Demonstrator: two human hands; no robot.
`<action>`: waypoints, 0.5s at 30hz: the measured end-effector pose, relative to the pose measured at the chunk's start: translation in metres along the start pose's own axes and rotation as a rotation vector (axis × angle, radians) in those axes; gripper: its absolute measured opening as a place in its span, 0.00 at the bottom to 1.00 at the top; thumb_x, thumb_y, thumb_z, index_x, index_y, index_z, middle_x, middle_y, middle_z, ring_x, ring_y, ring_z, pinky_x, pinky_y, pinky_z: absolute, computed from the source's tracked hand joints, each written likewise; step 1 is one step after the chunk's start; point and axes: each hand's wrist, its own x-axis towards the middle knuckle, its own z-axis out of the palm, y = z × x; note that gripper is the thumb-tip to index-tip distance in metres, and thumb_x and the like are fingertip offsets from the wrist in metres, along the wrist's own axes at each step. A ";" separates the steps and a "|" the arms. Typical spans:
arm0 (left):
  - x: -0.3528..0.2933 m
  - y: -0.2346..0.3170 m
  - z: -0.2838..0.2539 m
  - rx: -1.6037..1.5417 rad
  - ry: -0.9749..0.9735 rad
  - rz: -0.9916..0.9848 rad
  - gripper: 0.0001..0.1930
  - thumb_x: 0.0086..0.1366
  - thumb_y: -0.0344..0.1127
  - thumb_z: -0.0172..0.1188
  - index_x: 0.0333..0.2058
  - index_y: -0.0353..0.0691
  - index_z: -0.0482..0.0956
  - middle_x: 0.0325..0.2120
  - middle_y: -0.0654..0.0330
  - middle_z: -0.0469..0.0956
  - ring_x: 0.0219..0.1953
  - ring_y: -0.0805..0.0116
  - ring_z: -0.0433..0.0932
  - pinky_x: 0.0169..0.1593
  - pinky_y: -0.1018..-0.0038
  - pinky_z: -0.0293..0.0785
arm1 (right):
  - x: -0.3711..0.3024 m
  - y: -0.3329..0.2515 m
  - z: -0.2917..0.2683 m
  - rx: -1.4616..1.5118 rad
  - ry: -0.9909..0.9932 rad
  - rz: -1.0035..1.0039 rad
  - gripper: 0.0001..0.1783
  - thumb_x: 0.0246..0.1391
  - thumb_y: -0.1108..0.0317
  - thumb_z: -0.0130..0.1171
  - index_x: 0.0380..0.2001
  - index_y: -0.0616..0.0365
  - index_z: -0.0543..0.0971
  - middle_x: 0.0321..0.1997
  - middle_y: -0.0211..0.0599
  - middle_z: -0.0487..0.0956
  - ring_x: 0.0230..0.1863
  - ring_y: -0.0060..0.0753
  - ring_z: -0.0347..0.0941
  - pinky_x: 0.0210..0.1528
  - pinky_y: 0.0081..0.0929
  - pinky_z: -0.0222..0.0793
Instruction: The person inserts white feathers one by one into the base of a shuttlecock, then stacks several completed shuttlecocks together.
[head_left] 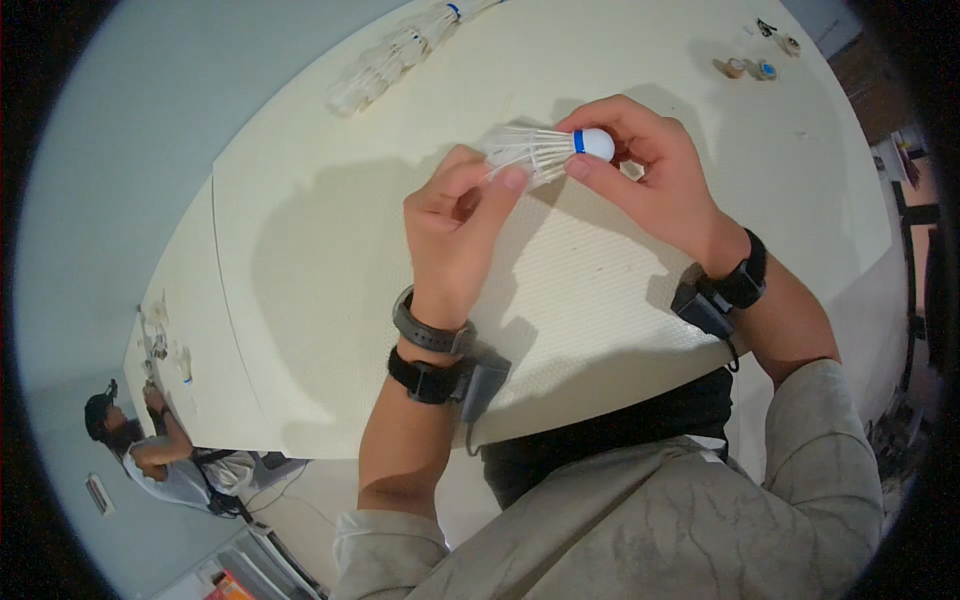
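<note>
Between my two hands a white shuttlecock (552,150) with a blue band is held above the table, its round cork pointing right and its feathers left. My left hand (455,215) pinches the feather end between thumb and fingers. At the cork end, my right hand (655,170) grips near the blue band with thumb and fingertips. Both wrists carry black straps with small dark boxes, and a grey band also sits on the left one.
A stack of nested shuttlecocks (395,60) lies at the far edge. Small round pieces (735,68), one blue-topped (766,70), sit at the far right. At the far left another person (160,450) works at the white table (330,330) beside more shuttlecock pieces.
</note>
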 end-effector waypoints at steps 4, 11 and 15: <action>0.000 -0.002 0.002 -0.043 0.006 -0.050 0.09 0.69 0.32 0.64 0.29 0.35 0.81 0.26 0.73 0.61 0.29 0.80 0.55 0.33 0.79 0.51 | 0.000 -0.004 -0.002 -0.008 -0.020 0.062 0.14 0.60 0.65 0.69 0.46 0.58 0.81 0.34 0.30 0.83 0.33 0.15 0.76 0.35 0.17 0.73; 0.000 -0.001 0.008 -0.060 0.044 -0.104 0.12 0.70 0.35 0.64 0.28 0.36 0.80 0.25 0.74 0.61 0.27 0.81 0.55 0.32 0.80 0.49 | 0.000 -0.007 0.001 0.043 0.026 0.134 0.12 0.62 0.65 0.68 0.44 0.61 0.82 0.33 0.30 0.83 0.33 0.15 0.77 0.36 0.17 0.74; 0.000 0.001 0.008 0.002 0.059 -0.117 0.15 0.71 0.38 0.65 0.25 0.40 0.77 0.22 0.76 0.60 0.26 0.82 0.53 0.30 0.80 0.48 | 0.000 -0.004 0.002 0.065 0.039 0.112 0.12 0.62 0.65 0.68 0.43 0.61 0.81 0.33 0.29 0.83 0.32 0.14 0.76 0.34 0.15 0.74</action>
